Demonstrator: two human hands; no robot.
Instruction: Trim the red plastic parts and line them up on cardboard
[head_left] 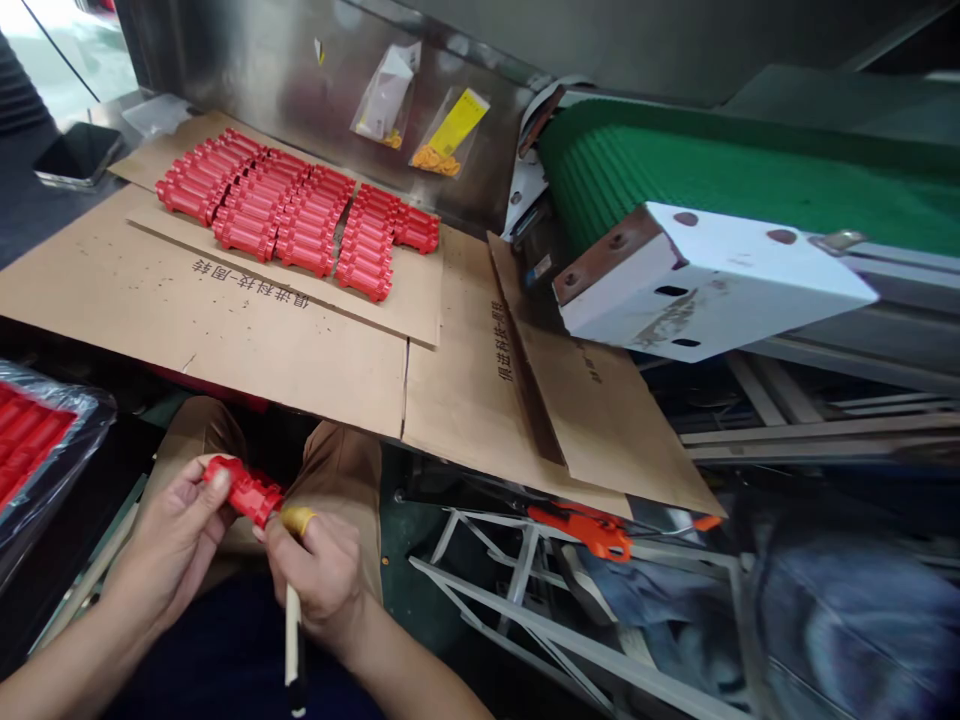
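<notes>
Above my lap, my left hand [176, 530] grips one end of a red ribbed part [244, 490] between thumb and fingers. At the part's other end is my right hand [319, 565], its fingers closed round a thin tool with a pale and black handle [293, 640]. The tool's tip is hidden by the fingers and the red part. A yellow cover [298, 520] wraps one finger of this hand. On the cardboard [300, 350] beyond, many similar red parts [304, 220] lie in close rows.
A phone [79, 155] rests at the back left. Two small bags [454, 125] with orange pieces lie behind the rows. A green conveyor [712, 165] with a white metal end juts in at right. Left is a crate of red parts [30, 440]; orange-handled scissors [592, 532] are below the cardboard.
</notes>
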